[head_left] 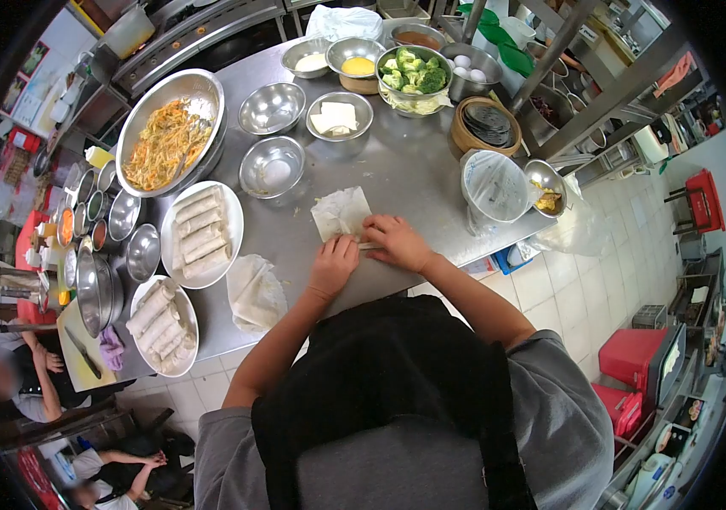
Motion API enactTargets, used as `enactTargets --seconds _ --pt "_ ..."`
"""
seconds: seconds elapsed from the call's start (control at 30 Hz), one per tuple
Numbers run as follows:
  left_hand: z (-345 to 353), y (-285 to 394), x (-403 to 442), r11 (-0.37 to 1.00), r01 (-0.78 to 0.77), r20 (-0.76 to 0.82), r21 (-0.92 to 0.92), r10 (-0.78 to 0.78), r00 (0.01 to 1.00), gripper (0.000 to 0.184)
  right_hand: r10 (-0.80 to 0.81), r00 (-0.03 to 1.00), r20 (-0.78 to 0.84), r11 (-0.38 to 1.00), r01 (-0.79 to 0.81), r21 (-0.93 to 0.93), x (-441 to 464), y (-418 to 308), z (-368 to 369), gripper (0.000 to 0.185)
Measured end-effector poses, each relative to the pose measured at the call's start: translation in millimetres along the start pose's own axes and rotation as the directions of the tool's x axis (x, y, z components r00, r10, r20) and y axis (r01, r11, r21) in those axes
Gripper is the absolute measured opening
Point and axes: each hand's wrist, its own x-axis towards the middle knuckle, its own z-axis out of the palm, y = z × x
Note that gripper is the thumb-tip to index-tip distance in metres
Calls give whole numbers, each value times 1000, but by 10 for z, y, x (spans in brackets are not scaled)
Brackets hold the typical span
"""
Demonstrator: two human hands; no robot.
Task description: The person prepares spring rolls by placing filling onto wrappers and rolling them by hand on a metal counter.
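Note:
A pale spring roll wrapper (341, 211) lies on the steel table in front of me, its near edge folded over. My left hand (335, 262) presses on the near left side of the folded part with its fingers curled. On the right side, my right hand (398, 243) has its fingers closed on the same rolled edge. Any filling inside is hidden. To the left, a stack of thin wrappers (256, 293) rests at the table edge. Two white plates carry finished rolls, one plate (236, 223) farther away and the other plate (192, 347) nearer.
A large bowl (214, 102) of shredded filling stands far left. Bowls of broccoli (414, 71), eggs (468, 70) and butter-like slabs (335, 117) line the back. A bag-lined tub (495, 189) sits at right. A knife (83, 352) lies on a board; two people are at lower left.

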Motion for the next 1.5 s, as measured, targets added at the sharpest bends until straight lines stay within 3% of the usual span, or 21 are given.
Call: enactTargets --seconds 0.17,0.37,0.57,0.77,0.87,1.07,1.17,1.27,1.5 --pt "-46 -30 -27 993 29 45 -118 -24 999 34 -30 997 -78 998 26 -60 -20 42 133 22" --pt "-114 -87 -44 892 176 60 -418 -166 984 53 -2 999 -50 999 4 39 40 132 140 19" --pt "-47 -211 -84 878 140 37 -457 -138 990 49 19 1000 19 994 -21 111 128 193 71 18" --pt "-108 -348 -49 868 21 -3 -497 -25 1000 28 22 995 96 990 -35 137 189 178 -22 15" --pt "-103 -409 -21 843 15 15 -537 -8 1000 21 26 998 58 991 -33 127 176 161 -23 15" --pt "-178 -454 75 850 65 75 -523 -29 997 14 54 997 46 987 -61 149 190 127 -63 16" --pt "-204 -351 89 790 167 72 -589 -155 985 10 50 998 31 987 -54 150 213 133 -77 14" --pt "-42 -381 38 804 152 49 -574 -151 987 10 61 998 29 974 -65 216 250 174 -69 12" --pt "-74 -387 120 651 294 161 -700 -258 953 13 114 991 68 956 -128 263 372 274 -68 9"
